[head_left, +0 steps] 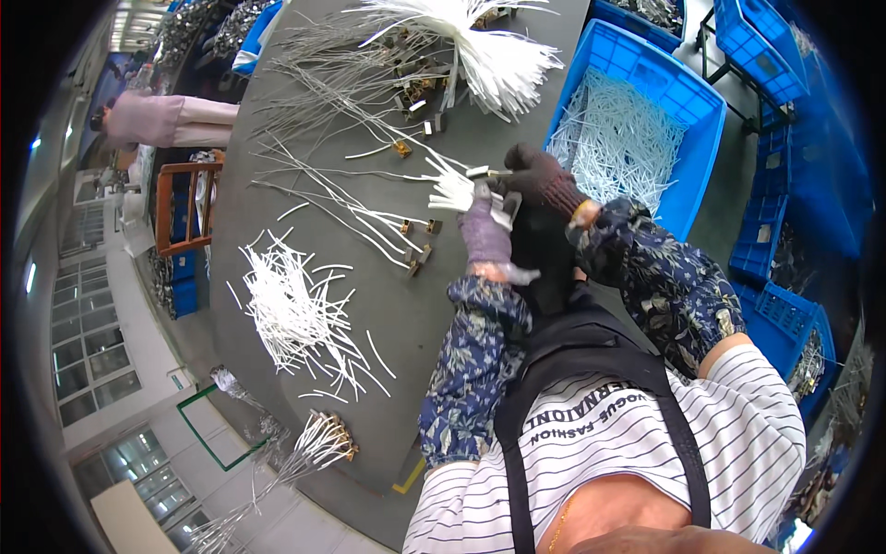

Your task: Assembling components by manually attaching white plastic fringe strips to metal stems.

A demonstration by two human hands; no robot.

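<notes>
My left hand [485, 231], in a purple-grey glove, is closed around a short bundle of white sleeves [452, 190] above the dark table. Right beside it is my right hand [543, 180], in a dark brown knitted glove. Its fingers are pinched together at the bundle's upper side, near a short white-tipped piece [477, 171]; what exactly they grip is too small to make out. Left of my hands lie long thin wires [346, 208] ending in small brass-coloured metal parts [413, 258]. A loose heap of thin white sleeves [293, 305] lies farther left on the table [406, 342].
A blue bin [688, 83] full of white sleeves stands to the right. At the far end lie a large white bundle [503, 69] and tangled wires with metal parts [415, 88]. A wired bunch [328, 439] hangs over the left edge. Another person [152, 118] stands beyond a wooden chair [189, 208].
</notes>
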